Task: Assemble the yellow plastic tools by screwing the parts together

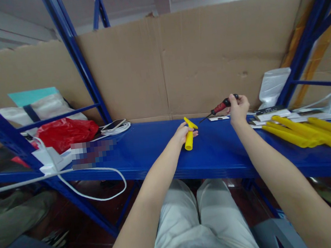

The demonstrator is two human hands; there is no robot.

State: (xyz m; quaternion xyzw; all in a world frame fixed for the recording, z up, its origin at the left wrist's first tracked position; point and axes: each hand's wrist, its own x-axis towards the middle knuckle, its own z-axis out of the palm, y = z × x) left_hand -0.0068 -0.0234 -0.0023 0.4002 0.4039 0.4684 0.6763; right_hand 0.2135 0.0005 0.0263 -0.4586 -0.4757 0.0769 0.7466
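My left hand (182, 133) is closed around a yellow plastic handle-like piece (189, 141), a tube with a slanted crosspiece at its upper end. It is held just over the blue shelf top. To the right, my right hand (238, 107) grips a screwdriver (220, 107) with a red and black handle by its rear end. The screwdriver's thin shaft slopes down to the left, and its tip is close to the crosspiece of the yellow piece. Whether the tip touches it I cannot tell.
Several yellow tubes (308, 130) lie at the right. A phone (114, 124) rests on a coiled white cable at the back left, near a red plastic bag (66, 132) and a white power strip (53, 159). Cardboard (200, 57) walls the back. Another person's legs (21, 218) show at far left.
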